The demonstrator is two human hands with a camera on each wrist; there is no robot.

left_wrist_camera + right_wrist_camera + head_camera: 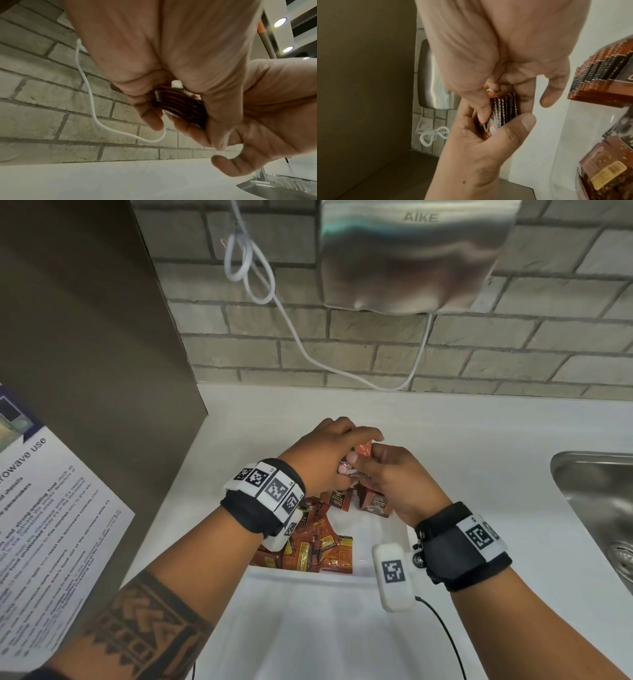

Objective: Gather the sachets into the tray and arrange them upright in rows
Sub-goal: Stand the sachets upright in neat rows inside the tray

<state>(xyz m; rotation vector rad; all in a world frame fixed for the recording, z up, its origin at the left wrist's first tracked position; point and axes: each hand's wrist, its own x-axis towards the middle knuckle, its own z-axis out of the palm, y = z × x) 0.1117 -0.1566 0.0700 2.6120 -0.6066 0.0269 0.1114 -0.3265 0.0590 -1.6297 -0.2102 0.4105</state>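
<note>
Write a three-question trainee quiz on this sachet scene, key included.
1. True or false: the left hand and right hand both grip one stack of sachets.
2. Most sachets in the tray are: A) upright in rows, B) a loose pile.
3. What steel fixture sits at the right edge of the counter?

Key: 1 true; 2 B; 3 the sink.

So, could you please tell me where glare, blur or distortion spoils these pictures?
Head view: glare on the hand dryer, wall bowed at the edges. Left wrist view: stack of sachets dark, palm blurred. Right wrist view: dim, warm cast, soft focus.
</note>
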